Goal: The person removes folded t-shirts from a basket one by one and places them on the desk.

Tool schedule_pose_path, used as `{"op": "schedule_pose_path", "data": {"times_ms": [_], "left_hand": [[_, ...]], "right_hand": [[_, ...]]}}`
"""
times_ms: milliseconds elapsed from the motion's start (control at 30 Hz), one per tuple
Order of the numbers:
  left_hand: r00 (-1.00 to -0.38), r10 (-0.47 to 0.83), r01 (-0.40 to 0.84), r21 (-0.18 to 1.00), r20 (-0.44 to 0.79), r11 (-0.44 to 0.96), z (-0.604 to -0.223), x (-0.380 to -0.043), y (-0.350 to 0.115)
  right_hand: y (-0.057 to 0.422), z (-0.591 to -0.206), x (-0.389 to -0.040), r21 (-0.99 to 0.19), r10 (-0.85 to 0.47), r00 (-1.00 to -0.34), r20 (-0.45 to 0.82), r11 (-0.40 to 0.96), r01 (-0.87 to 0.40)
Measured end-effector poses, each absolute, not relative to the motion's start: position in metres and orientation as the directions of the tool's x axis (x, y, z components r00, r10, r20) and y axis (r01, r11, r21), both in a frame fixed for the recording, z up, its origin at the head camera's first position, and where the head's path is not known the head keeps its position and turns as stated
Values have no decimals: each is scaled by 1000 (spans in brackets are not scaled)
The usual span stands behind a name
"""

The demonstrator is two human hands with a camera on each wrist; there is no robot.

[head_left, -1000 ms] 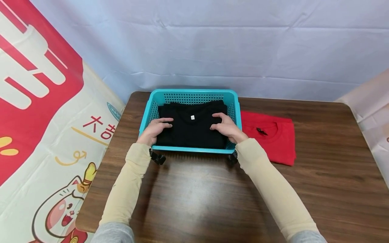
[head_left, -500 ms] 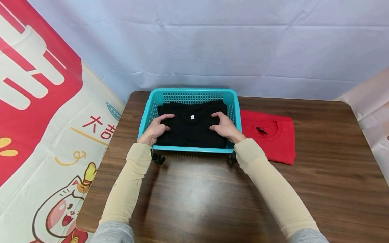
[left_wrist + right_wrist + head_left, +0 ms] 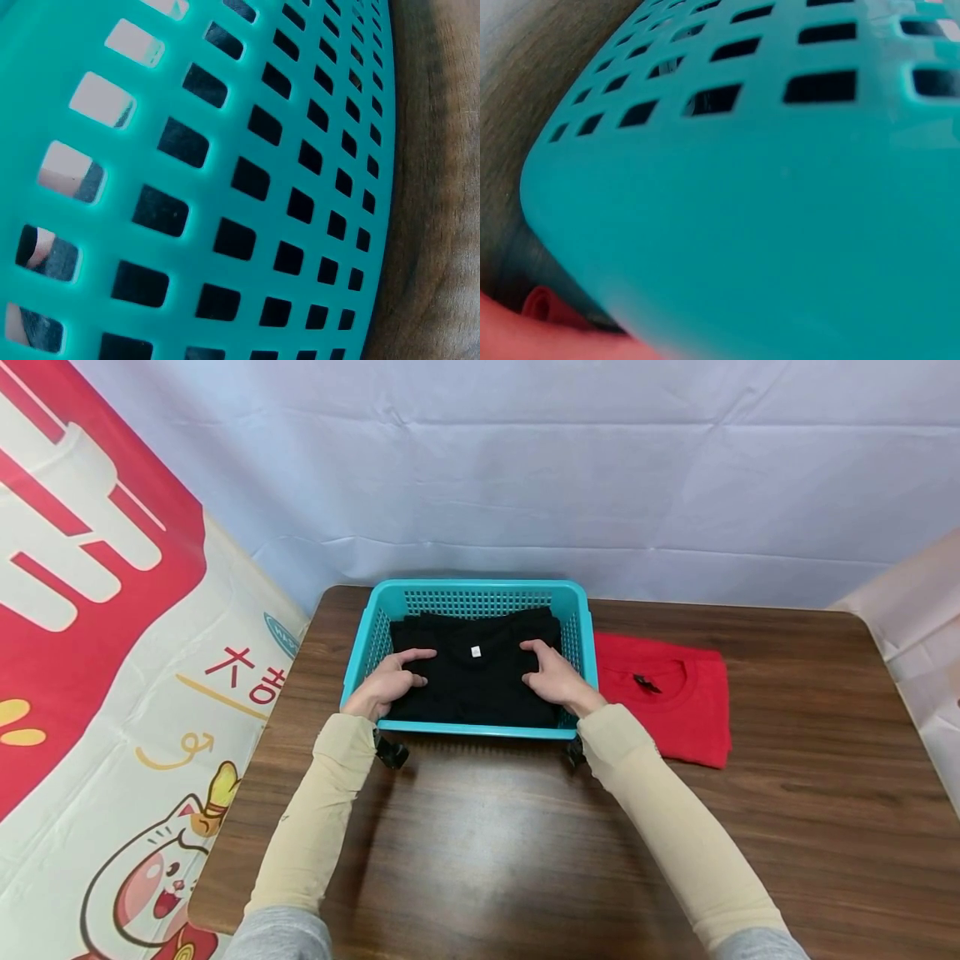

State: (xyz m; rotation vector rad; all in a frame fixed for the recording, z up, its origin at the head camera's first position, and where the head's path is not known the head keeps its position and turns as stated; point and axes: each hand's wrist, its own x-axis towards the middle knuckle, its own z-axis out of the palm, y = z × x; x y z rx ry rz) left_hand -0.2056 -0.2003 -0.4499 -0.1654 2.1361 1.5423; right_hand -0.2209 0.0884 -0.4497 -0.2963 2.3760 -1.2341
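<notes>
A folded black T-shirt with a small white neck label lies inside a turquoise plastic basket. My left hand reaches over the basket's front left and rests on the shirt's left side, index finger and thumb spread apart. On the opposite side, my right hand lies on the shirt's right part, thumb and index finger also apart. The remaining fingers of both hands are hidden. The left wrist view is filled by the perforated basket wall; the right wrist view shows a rounded basket corner.
Right of the basket, a folded red T-shirt with a black neck label lies on the brown wooden table. A pale cloth hangs behind the table. At the left hangs a printed banner.
My left index finger has edged slightly inward across the black T-shirt, and its thumb has shifted a little. The right hand has moved only slightly. Basket and red T-shirt stay put.
</notes>
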Motion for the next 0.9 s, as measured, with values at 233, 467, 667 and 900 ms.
{"op": "schedule_pose_path", "data": {"times_ms": [233,467,667,900], "left_hand": [[-859,186,-411,858,-478,308,-451,-206,-202],[-884,183,-371,884,-431,285,-452,-205,-203],[-898,185,-333,892,-398,305,-452,-206,-202],[-916,175,-303,908,-361,288,-449,-206,-199]], "right_hand": [[88,-449,-221,-814,-393,-878,-274,581,-6],[88,-449,-221,-822,-393,-887,-243,569,-27],[88,-447,-221,-820,-390,-893,-223,571,-45],[89,-446,-221,-828,-378,-899,-222,560,-31]]}}
